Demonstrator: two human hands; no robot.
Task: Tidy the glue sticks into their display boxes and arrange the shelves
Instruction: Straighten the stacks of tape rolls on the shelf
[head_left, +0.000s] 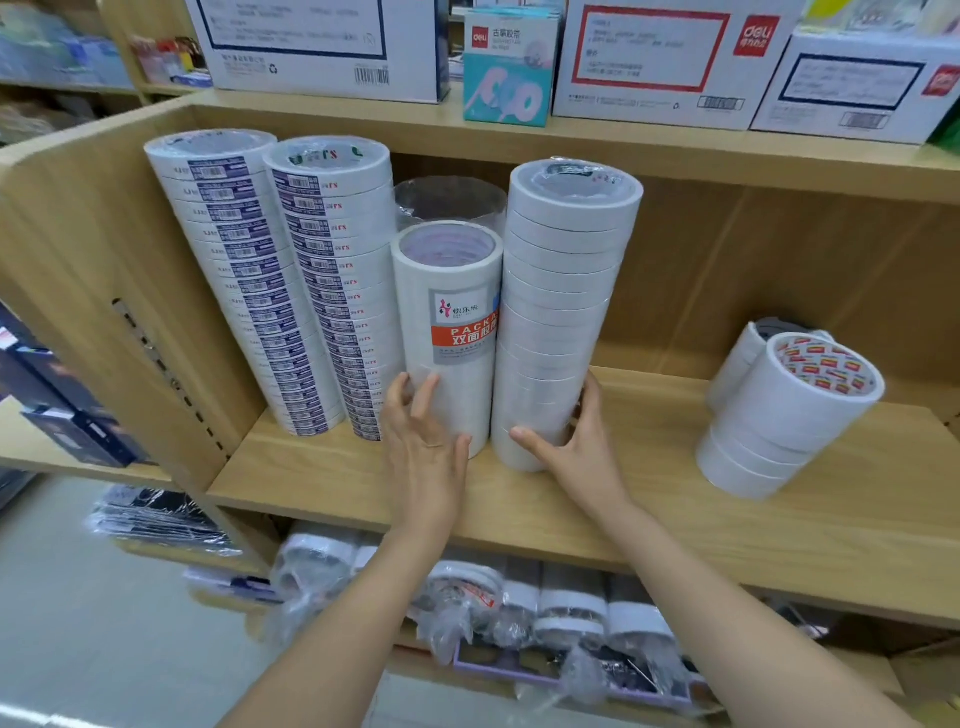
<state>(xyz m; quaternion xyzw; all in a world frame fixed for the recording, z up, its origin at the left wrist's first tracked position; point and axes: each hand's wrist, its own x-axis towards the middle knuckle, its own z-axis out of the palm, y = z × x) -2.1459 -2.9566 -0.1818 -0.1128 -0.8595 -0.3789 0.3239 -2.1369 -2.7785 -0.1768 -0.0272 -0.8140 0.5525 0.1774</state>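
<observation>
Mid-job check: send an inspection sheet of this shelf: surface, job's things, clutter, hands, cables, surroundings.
Surface: light wooden shelf board, tape stacks standing on it.
Job's things: no glue sticks or display boxes seen.
Clutter: two tall barcode-labelled white tape stacks at left; short white tape stack at right, apart.
Hands: left hand touches the base of the orange-labelled wrapped tape stack with spread fingers; right hand grips the base of the tall plain white tape stack beside it.
Cables: nothing seen.
Surroundings: white cardboard cartons on the shelf above; plastic-wrapped tape rolls on the shelf below.
</observation>
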